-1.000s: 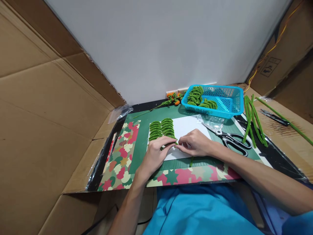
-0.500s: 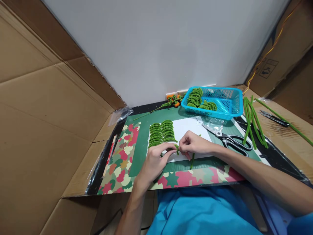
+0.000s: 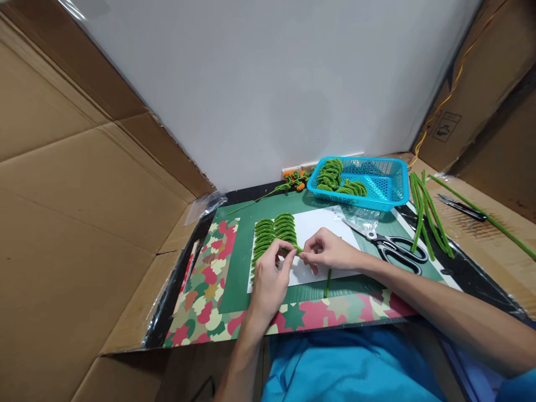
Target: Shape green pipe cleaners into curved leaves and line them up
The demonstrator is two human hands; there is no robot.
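Both hands meet over a white sheet (image 3: 312, 220), pinching a short green pipe cleaner (image 3: 298, 249) between them. My left hand (image 3: 272, 271) has thumb and forefinger closed on one end. At the other end, the fingertips of my right hand (image 3: 329, 251) are pressed together. Behind my left hand, curved green pipe-cleaner pieces (image 3: 264, 231) lie in two stacked columns on the sheet. A straight green pipe cleaner (image 3: 328, 283) pokes out below my right hand; its middle is hidden. Open scissors (image 3: 383, 243) with black and grey handles rest to the right of my right hand.
A blue basket (image 3: 397, 190) holding folded green pieces stands at the back. Orange flowers on green stems (image 3: 295, 180) lie left of it. Long green pipe cleaners (image 3: 431, 218) and small snips (image 3: 460, 206) are at the right. Cardboard walls (image 3: 104, 184) flank the table.
My left hand has turned slightly more upright, its pinch now near the right hand's fingertips on the green pipe cleaner. The view has shifted a little; the basket and scissors rest as before.
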